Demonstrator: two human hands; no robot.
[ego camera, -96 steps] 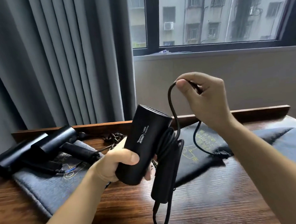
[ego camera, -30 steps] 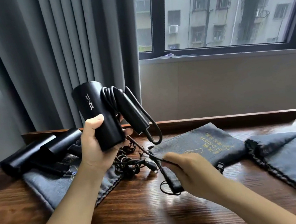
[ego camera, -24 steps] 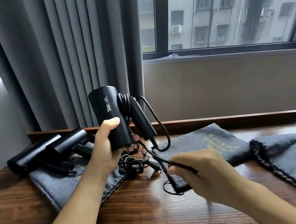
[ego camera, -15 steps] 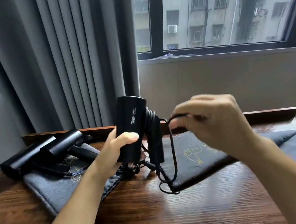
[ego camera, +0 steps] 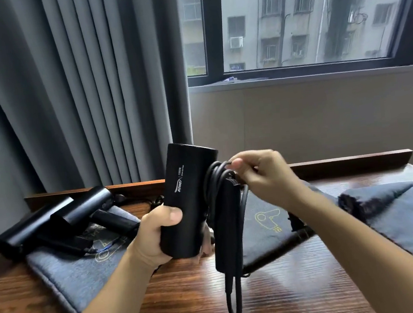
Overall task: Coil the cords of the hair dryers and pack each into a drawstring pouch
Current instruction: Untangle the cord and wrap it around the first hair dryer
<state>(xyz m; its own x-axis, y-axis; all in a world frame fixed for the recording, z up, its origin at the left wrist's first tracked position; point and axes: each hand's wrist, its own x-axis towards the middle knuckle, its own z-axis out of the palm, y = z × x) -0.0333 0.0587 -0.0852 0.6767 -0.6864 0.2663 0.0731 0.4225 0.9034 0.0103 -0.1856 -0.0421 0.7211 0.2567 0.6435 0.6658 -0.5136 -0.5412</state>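
Note:
My left hand (ego camera: 155,239) grips the barrel of a black hair dryer (ego camera: 188,198), held upright above the table. Its folded handle (ego camera: 226,230) hangs down on the right, with the black cord (ego camera: 214,180) wound around the joint in several turns. My right hand (ego camera: 260,176) pinches the cord at the top of the handle. A cord loop (ego camera: 233,302) dangles below. Two more black hair dryers (ego camera: 63,223) lie on a grey pouch (ego camera: 75,270) at the left. Another grey pouch (ego camera: 265,229) lies behind the handle, and a third pouch (ego camera: 402,213) at the right.
The wooden table (ego camera: 301,286) has a raised back ledge (ego camera: 347,161). Grey curtains (ego camera: 80,92) hang behind on the left, and a window (ego camera: 301,21) sits above a beige wall on the right.
My right hand picked the cord end up from the table and carried it up over the handle, adding turns. The dryer went from tilted and high at the left to upright at the centre.

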